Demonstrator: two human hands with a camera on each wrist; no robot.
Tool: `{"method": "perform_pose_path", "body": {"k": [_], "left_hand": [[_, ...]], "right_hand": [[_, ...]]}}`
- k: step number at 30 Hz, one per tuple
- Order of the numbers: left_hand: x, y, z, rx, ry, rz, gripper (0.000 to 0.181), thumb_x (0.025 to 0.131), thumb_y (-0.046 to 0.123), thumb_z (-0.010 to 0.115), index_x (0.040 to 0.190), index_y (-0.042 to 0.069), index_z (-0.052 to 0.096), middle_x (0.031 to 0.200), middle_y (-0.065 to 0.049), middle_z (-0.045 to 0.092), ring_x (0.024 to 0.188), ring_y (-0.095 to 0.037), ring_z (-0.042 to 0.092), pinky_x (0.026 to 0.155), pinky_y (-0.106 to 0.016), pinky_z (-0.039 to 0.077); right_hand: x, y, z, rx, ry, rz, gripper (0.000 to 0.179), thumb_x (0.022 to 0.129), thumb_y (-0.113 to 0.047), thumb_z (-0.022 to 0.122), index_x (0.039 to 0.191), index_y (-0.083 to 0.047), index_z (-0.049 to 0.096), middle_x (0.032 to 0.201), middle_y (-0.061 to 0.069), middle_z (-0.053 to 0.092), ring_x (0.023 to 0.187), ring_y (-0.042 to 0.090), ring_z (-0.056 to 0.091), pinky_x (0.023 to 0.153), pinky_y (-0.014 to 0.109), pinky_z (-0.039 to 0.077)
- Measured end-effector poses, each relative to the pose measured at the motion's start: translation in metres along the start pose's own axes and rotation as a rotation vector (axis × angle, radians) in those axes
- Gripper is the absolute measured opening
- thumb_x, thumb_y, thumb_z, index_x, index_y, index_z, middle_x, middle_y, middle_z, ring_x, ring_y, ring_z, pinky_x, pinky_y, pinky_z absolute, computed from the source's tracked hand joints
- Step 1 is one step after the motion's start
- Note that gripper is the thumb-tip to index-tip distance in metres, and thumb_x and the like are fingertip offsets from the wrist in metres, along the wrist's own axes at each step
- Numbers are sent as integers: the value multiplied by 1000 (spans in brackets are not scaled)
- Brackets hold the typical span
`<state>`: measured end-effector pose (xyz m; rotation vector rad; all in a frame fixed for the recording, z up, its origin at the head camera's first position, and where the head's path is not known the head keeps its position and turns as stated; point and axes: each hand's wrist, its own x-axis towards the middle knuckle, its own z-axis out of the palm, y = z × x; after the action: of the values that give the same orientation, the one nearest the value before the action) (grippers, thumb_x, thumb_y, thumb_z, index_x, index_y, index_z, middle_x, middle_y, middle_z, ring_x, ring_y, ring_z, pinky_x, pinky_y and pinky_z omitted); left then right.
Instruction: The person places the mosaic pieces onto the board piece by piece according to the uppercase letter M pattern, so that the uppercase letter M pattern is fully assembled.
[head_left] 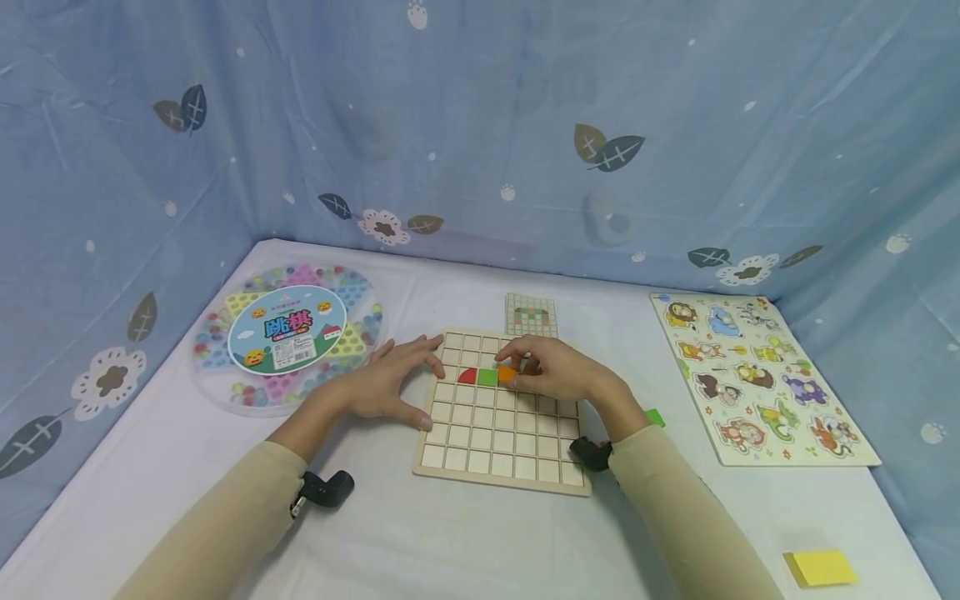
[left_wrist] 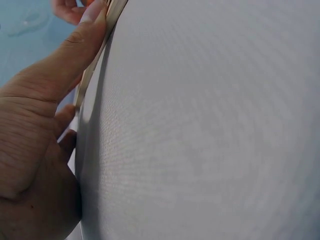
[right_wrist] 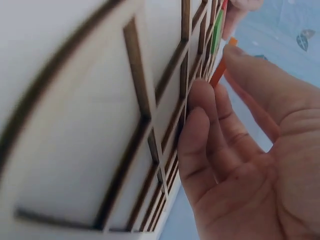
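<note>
A wooden grid board [head_left: 480,437] lies on the white table, its square cells framed by thin strips. In one row sit a red rounded tile [head_left: 468,377] and, beside it, a green square tile [head_left: 487,377]. My right hand [head_left: 558,368] pinches an orange tile [head_left: 507,373] between thumb and finger, just right of the green one. In the right wrist view the orange tile [right_wrist: 219,72] stands tilted against the board, other fingertips close to the grid. My left hand [head_left: 384,383] is spread at the board's left side, thumb [left_wrist: 82,42] on its edge.
Behind the board lies a small pattern card [head_left: 531,315]. A round Chinese checkers set [head_left: 288,333] is at left, an animal puzzle board [head_left: 757,375] at right. One green piece [head_left: 655,417] lies beside my right wrist; a yellow block [head_left: 821,568] sits front right. Blue curtains [head_left: 480,125] enclose the table.
</note>
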<state>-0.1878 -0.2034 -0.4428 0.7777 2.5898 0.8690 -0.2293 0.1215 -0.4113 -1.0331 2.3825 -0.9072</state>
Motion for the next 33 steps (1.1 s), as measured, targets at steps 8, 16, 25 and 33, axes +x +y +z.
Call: {"method": "perform_pose_path", "body": {"k": [8,16,25,33], "left_hand": [[1,0,1,4,-3,-6,69,71,59,88,124,33,54,173,2,14,160,-28,8,124,-64,-6],[1,1,0,0,1,-2,69,71,58,88,124,32,54,173,2,14,160,-29,8,124,-65,-6],[-2,-1,1,-7,4,2,67,72,57,88,124,31,55,173,-2,15,160,-32,9,123,-68,-5],[0,-1,1,-14,8,17,66,72,57,88,124,31,55,173,-2,15,160,-33,9,122,-69,-5]], "right_hand": [[2,2,3,-41,15,30,35,97,-16,73,131,-12,65,111,4,64,89,14,63,84,34,54],[2,3,3,-59,24,40,36,96,-17,73,130,-13,65,109,3,65,87,14,60,81,33,52],[2,1,3,-25,10,36,31,99,-17,70,129,-12,66,112,3,67,94,16,65,87,36,55],[-7,-5,-4,-25,-4,45,29,105,-14,57,134,-11,63,124,4,67,108,22,66,90,39,56]]}}
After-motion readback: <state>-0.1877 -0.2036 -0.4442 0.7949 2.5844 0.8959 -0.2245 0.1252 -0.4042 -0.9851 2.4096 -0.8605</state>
